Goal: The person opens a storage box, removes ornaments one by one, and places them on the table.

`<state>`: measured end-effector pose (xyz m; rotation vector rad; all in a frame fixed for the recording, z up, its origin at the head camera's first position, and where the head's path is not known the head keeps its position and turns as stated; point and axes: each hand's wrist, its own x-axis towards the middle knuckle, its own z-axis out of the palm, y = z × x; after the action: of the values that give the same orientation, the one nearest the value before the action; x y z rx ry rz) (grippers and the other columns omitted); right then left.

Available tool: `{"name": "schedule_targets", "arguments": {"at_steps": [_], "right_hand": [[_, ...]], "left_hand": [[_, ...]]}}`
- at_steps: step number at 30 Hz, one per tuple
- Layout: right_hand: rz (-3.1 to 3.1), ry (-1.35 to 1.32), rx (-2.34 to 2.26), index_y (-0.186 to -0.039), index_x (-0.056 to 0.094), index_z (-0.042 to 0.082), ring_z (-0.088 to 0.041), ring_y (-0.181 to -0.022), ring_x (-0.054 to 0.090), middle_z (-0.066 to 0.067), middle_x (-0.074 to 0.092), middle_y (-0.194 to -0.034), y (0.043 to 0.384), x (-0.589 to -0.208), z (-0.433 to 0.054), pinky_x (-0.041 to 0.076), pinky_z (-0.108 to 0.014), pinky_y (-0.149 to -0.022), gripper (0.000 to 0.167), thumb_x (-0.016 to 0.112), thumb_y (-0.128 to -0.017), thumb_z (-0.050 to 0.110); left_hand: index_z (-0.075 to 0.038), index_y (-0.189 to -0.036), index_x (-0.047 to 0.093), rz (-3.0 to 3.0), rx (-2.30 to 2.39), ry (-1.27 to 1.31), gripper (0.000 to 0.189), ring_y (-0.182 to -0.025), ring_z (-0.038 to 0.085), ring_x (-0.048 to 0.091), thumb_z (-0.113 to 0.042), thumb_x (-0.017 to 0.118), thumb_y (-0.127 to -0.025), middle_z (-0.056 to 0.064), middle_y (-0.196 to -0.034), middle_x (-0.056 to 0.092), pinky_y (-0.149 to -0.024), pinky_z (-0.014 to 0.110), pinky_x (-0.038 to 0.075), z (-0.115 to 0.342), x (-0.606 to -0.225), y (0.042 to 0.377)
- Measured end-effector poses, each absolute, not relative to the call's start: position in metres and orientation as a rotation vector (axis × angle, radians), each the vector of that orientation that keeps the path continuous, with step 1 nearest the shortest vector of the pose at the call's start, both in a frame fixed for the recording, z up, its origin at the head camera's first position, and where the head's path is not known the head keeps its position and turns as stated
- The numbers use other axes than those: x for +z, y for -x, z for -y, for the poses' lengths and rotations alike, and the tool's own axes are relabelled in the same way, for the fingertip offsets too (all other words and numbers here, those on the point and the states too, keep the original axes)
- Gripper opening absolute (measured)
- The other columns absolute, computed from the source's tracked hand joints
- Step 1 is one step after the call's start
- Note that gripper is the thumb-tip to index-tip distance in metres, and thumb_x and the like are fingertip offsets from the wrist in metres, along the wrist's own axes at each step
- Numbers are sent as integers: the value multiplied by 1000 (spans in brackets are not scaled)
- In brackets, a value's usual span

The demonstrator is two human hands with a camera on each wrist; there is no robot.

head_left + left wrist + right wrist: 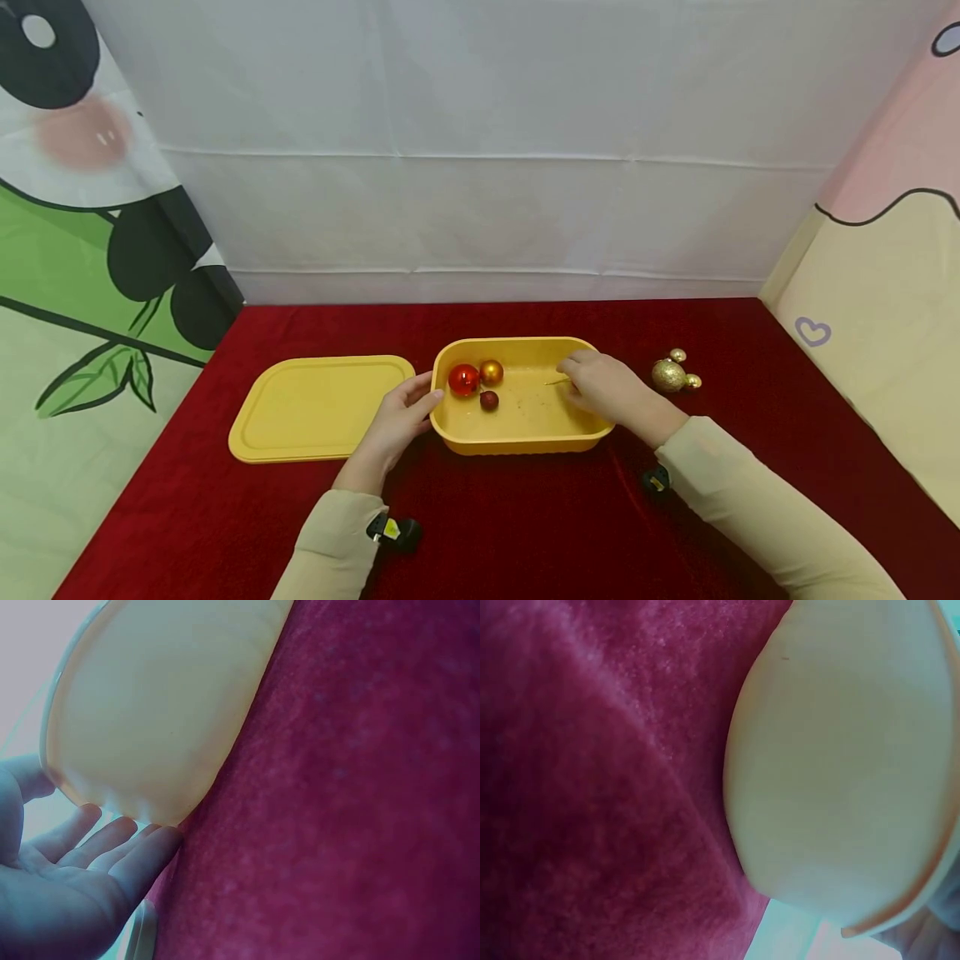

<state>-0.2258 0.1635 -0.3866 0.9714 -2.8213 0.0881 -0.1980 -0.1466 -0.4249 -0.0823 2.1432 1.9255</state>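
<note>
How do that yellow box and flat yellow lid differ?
The yellow box is deep with raised walls; the lid is thin and flat. The box holds a shiny red ball; nothing lies on the lid. The left hand touches the box's side; the lid lies farther left. Both are yellow with rounded corners.

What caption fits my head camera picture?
Left hand holds a yellow box with three balls inside; right hand dips in.

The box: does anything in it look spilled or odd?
Tiny specks dot the floor of the box, just right of the dark red ball. They look odd on otherwise plain yellow, perhaps stray glitter; too small to tell.
</note>
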Motion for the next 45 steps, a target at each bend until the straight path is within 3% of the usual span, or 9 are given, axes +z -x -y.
{"name": "schedule_targets", "arguments": {"at_steps": [6,10,24,32,40,45], "right_hand": [[2797,-970,2,-88,64,4,-19,-70,54,-4,56,-77,227,-388,-160,48,-31,-62,13,70,-77,6],[2779,-976,-88,-80,60,6,-20,-68,52,-3,54,-71,229,-390,-157,47,-31,-63,9,68,-77,4],[2763,-989,-347,-87,65,5,-23,-75,58,-7,63,-79,233,-398,-154,51,-35,-71,9,60,-84,-2],[2799,-1005,-440,-86,65,6,-24,-79,58,-7,64,-81,232,-395,-152,51,-36,-76,11,64,-79,-2],[2731,-1025,-366,-86,64,6,-23,-75,56,-7,61,-79,233,-396,-152,50,-34,-70,11,60,-82,-3],[2680,-1019,-234,-84,64,5,-21,-72,54,-6,57,-77,231,-394,-153,49,-33,-67,5,65,-80,2]], "left_hand": [[-9,-143,39,-2141,1929,65,49,-126,33,49,-23,52,-98,18,-144,43,-98,46,47,146,-423,198],[-10,-143,39,-2138,1932,69,49,-126,33,49,-24,52,-98,18,-144,44,-98,46,47,146,-422,197],[-9,-142,41,-2137,1939,61,48,-123,32,51,-23,52,-98,18,-143,45,-95,44,50,146,-424,197],[-9,-142,41,-2130,1946,63,48,-123,32,52,-23,53,-97,18,-142,45,-95,43,50,146,-423,197],[-10,-142,41,-2131,1940,71,48,-122,32,53,-24,53,-97,18,-142,46,-94,43,50,147,-423,197],[-10,-142,41,-2134,1937,88,48,-121,31,53,-24,54,-97,18,-142,46,-94,43,50,147,-424,197]]}}
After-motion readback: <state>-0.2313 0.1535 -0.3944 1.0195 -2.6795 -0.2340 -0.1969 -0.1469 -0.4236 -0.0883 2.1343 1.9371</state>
